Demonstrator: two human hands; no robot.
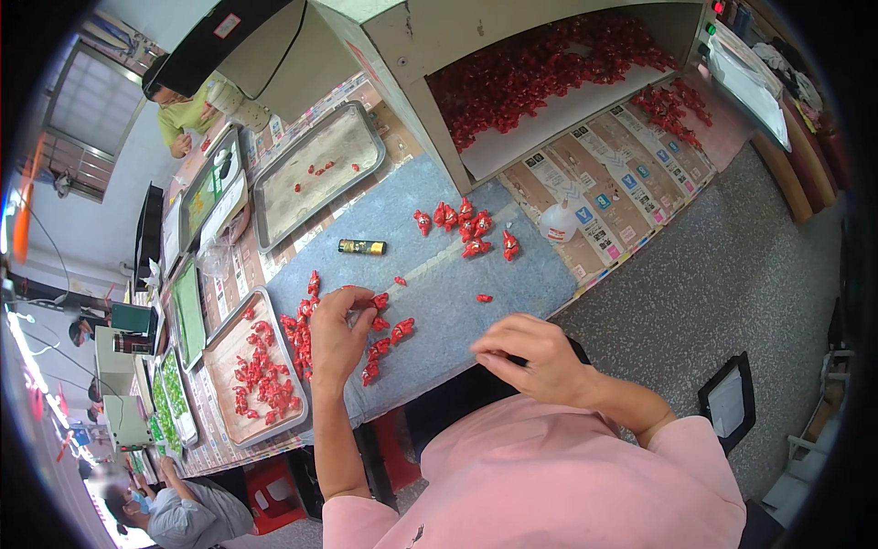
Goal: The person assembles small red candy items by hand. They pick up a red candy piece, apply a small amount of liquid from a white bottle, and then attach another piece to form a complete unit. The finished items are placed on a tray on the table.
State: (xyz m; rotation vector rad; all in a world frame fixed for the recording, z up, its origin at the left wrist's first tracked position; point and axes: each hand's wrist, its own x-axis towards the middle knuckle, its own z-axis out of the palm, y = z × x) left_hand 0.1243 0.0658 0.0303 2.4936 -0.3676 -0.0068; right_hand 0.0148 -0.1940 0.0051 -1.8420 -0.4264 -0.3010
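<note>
1. At the near edge of the worktop (631, 192), on a grey-blue mat (439, 306), we record two bare hands at work among small glossy red pieces (299, 337).
2. Left hand (338, 331): over the mat's left part, fingers curled, thumb and fingertips just beside a red piece. We cannot tell whether the grip is closed on it.
3. Right hand (535, 355): over the near edge, fingers bent, thumb close to them. We cannot tell whether this grip holds anything.
4. Red pieces: we find a crowded group left of the left hand and a loose line between that hand and the near edge. A further cluster (465, 222) sits toward the mat's far right corner; one piece stands just apart, nearer the near edge.
5. Between the hands, we note a small red part (485, 297) lying alone.
6. Beyond the left hand, a black-and-gold cylinder (362, 247) lies on its side.
7. Left of the mat we log a tray (219, 364) of red pieces; toward the far edge, a larger tray (338, 146) bears a few small red bits.
8. Right of the mat, we see a white bottle (558, 222) near the near edge, and behind it an open-fronted cabinet (402, 57) heaped with red pieces.
</note>
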